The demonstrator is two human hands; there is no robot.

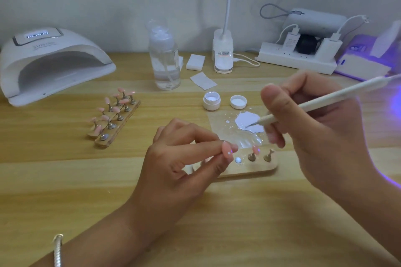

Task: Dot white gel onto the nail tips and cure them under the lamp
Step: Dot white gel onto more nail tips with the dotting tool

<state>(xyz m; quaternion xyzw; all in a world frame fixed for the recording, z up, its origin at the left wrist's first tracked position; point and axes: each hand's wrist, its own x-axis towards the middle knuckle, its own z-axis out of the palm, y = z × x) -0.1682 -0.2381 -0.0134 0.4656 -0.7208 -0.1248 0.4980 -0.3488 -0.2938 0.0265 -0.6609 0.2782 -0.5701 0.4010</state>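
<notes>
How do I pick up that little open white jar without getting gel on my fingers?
Pinch the jar round its low side wall, coming from the left, where the table is free; its lid lies on the right. It stands upright with the top open, so fingers over the rim would probably dip into the gel.
</notes>
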